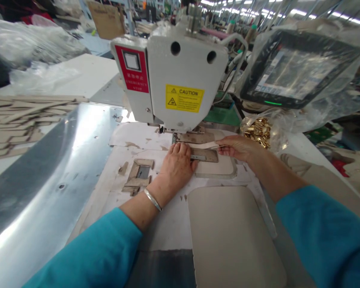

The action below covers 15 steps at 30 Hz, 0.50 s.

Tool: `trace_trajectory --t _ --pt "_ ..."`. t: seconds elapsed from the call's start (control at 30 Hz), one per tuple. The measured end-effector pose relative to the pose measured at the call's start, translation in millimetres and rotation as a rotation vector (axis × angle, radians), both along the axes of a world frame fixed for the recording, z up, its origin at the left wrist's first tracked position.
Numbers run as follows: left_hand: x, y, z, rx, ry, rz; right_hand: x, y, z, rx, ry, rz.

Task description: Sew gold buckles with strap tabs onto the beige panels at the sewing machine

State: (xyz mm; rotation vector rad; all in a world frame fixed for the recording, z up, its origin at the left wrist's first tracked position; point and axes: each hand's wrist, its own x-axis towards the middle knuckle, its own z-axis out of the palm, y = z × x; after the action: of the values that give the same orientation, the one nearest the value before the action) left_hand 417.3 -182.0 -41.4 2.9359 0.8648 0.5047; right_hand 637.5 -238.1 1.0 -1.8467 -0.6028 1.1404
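Note:
A sewing machine head (159,80) stands over the work. Just below it, a narrow beige strip (204,146) runs across a metal template (212,156) with a slot. My right hand (237,147) pinches the strip's right end between thumb and fingers. At the other end, my left hand (177,163) rests palm down with its thumb out to the side, its fingertips by the strip and template. What lies under those fingers is hidden. Beneath the template is a beige panel with rounded corners (217,170), on a stained white sheet (168,228).
A larger beige panel (231,236) lies in front. Left of my hand sits a small square frame (135,176). Strips are piled (27,116) at far left. A bag of gold-coloured metal pieces (259,132) and a plastic-wrapped screen (297,68) stand at right.

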Motion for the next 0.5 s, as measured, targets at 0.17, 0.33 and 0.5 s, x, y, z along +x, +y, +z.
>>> trace_trajectory --t 0.17,0.33,0.5 --pt "-0.3 -0.2 0.5 0.0 -0.001 0.002 1.2 -2.2 -5.8 0.003 0.112 -0.112" --pt "0.1 -0.5 0.4 -0.007 0.0 0.0 -0.4 -3.6 -8.5 0.009 0.077 -0.121" --pt "0.9 -0.3 -0.1 0.0 0.003 0.01 -2.0 -1.8 -7.4 -0.011 0.009 -0.128"
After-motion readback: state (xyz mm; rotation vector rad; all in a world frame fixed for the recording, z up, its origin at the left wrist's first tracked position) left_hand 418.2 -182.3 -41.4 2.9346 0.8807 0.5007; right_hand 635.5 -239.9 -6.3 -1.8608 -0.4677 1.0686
